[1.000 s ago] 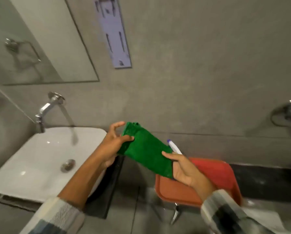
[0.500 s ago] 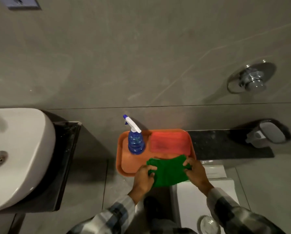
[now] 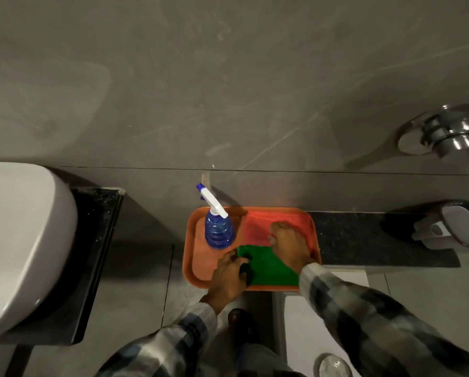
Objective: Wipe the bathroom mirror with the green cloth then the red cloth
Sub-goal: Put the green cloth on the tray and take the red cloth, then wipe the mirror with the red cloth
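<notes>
I see the green cloth (image 3: 271,269) lying folded at the near edge of the orange tray (image 3: 191,257). My left hand (image 3: 228,278) is curled on its left end, fingers bent over the edge. My right hand (image 3: 289,247) lies flat and spread on the red cloth (image 3: 255,227), in the tray's far right corner, beside the blue spray bottle (image 3: 218,231). I think the green wipe is done. Next I must pinch the red cloth and lift it to the mirror, which I cannot see here.
</notes>
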